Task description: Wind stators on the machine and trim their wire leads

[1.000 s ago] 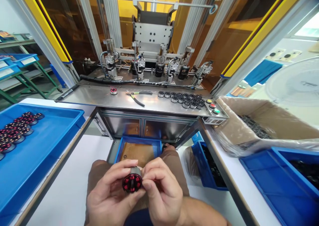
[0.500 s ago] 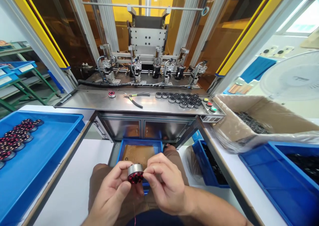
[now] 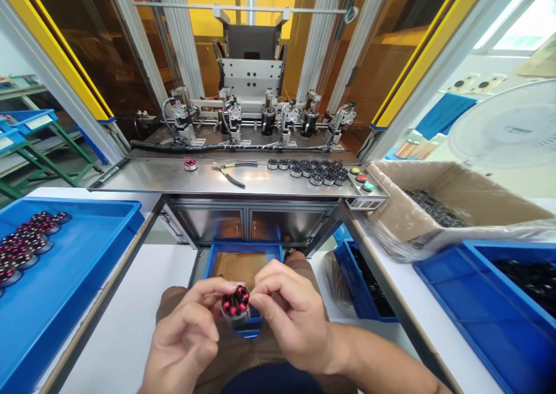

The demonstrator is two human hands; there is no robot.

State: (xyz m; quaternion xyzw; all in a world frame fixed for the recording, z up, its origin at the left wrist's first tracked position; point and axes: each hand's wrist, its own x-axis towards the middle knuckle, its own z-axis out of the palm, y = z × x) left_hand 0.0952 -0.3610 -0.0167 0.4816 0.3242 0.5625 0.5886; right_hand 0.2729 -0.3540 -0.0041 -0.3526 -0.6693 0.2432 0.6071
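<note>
A round metal part with red windings (image 3: pixel 236 306) is held above my lap, its wound face turned up. My left hand (image 3: pixel 186 324) grips it from the left between the index finger and other fingers, with the thumb lifted off. My right hand (image 3: pixel 289 313) is pinched at the part's right edge. Whatever is between its thumb and index finger is too small to make out, perhaps a thin wire. Green-handled pliers (image 3: pixel 234 177) lie on the steel ledge, beside another red-wound part (image 3: pixel 190 165).
Several dark wound parts (image 3: pixel 316 169) stand on the ledge near coloured buttons (image 3: pixel 362 178). A blue tray (image 3: pixel 99 237) holds red-wound parts at left. At right are a plastic-lined carton (image 3: pixel 486 200) and a blue bin (image 3: pixel 469 313). The machine (image 3: pixel 251 81) stands behind.
The held part has been turned so its red-wound face points up instead of down toward me. My left thumb has come away from it. The camera view has shifted slightly.
</note>
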